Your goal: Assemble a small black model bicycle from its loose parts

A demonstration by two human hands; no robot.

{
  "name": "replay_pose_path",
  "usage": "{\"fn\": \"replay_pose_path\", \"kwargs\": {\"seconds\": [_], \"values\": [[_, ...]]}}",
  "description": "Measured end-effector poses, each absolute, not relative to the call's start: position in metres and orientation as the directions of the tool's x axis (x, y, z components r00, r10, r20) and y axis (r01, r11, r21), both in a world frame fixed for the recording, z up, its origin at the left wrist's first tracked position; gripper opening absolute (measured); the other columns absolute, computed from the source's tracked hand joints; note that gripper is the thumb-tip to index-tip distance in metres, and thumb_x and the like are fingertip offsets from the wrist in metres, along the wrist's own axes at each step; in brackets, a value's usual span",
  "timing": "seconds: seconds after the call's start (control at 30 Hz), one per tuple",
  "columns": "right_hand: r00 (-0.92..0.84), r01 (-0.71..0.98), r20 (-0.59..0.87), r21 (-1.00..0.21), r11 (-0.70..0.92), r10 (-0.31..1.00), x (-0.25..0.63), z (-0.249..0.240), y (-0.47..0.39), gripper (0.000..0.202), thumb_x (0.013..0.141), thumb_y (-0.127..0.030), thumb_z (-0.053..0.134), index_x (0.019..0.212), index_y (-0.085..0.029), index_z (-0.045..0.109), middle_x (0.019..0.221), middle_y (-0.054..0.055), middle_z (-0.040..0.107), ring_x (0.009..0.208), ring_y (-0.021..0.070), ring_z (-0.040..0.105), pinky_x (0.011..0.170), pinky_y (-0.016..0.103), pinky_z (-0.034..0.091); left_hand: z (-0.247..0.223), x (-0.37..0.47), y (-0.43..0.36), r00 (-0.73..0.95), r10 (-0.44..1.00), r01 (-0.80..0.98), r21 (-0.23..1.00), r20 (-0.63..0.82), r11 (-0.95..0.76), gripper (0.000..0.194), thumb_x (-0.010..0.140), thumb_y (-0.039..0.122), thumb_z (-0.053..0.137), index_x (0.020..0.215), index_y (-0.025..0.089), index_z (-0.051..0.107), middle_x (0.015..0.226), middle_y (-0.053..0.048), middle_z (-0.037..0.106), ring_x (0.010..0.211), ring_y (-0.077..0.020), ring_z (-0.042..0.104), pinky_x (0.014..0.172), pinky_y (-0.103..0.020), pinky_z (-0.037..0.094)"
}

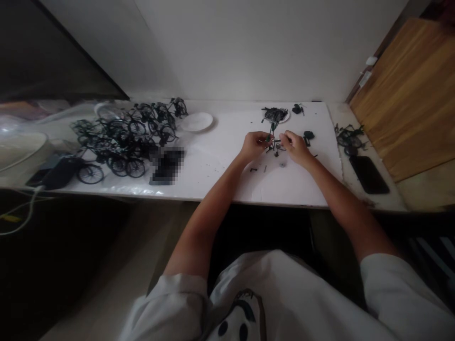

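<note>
My left hand (254, 145) is closed in a pinch on a thin dark model bicycle part with a greenish tint (272, 129), which sticks up past the fingertips. Facing it, my right hand (295, 147) is also pinched, its fingertips close to the same part; what they hold is too small to make out. Just below the hands lie small dark bicycle parts (276, 153). Nearer the front edge are a short black piece (253, 169), a thin pin (265, 168) and a small grey piece (282, 165). Behind the hands, a heap of dark parts (275, 114) fills a white dish.
Many black miniature bicycles (137, 127) crowd the left of the white table (227, 137), beside a white plate (197, 121). Black parts (308, 137) lie right of my hands. A phone (368, 174) and more bicycle pieces (351, 137) sit by the wooden board (419, 104).
</note>
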State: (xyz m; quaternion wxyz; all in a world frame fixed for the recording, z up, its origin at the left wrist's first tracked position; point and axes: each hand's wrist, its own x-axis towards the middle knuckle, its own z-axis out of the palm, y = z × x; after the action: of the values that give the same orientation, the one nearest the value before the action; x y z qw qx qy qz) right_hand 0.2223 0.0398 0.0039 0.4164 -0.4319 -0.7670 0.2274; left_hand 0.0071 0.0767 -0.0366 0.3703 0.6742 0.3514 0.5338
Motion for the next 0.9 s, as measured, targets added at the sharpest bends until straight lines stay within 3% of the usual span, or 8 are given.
{"fn": "replay_pose_path", "kwargs": {"seconds": [0.23,0.43,0.67,0.9], "values": [[-0.258,0.423,0.467,-0.733,0.533,0.846,0.223,-0.002,0.045,0.051,0.096,-0.076,0.063,0.095,-0.027,0.050,0.087,0.001,0.062,0.080,0.0201,0.056,0.076,0.035,0.045,-0.037,0.006,0.078,0.182,0.869,0.080,0.874,0.460,-0.479,0.025,0.079,0.019,0.075,0.101,0.014,0.085,0.087,-0.007,0.081,0.076,-0.0152,0.073,0.073,-0.028,0.060],[-0.292,0.459,0.486,-0.685,0.566,0.824,0.222,0.004,0.040,0.043,0.103,-0.066,0.056,0.089,-0.027,0.047,0.080,0.000,0.056,0.072,0.0178,0.050,0.071,0.035,0.039,-0.039,0.006,0.079,0.182,0.872,0.096,0.874,0.454,-0.475,0.022,0.080,0.020,0.077,0.099,0.015,0.085,0.083,-0.006,0.080,0.073,-0.0154,0.072,0.071,-0.030,0.060],[-0.318,0.508,0.471,-0.648,0.567,0.823,0.222,0.009,0.036,0.053,0.105,-0.073,0.047,0.080,-0.027,0.038,0.069,-0.003,0.045,0.067,0.0167,0.041,0.068,0.034,0.035,-0.036,0.006,0.074,0.202,0.867,0.133,0.864,0.456,-0.485,0.019,0.081,0.020,0.077,0.097,0.015,0.085,0.084,-0.007,0.080,0.075,-0.0167,0.073,0.071,-0.031,0.061],[-0.333,0.518,0.439,-0.655,0.550,0.835,0.221,0.011,0.035,0.056,0.107,-0.075,0.041,0.083,-0.025,0.051,0.078,0.004,0.064,0.075,0.0200,0.056,0.074,0.036,0.041,-0.034,0.005,0.074,0.202,0.858,0.125,0.857,0.472,-0.501,0.023,0.082,0.022,0.077,0.102,0.014,0.086,0.087,-0.008,0.081,0.076,-0.0162,0.073,0.072,-0.030,0.060]]}}
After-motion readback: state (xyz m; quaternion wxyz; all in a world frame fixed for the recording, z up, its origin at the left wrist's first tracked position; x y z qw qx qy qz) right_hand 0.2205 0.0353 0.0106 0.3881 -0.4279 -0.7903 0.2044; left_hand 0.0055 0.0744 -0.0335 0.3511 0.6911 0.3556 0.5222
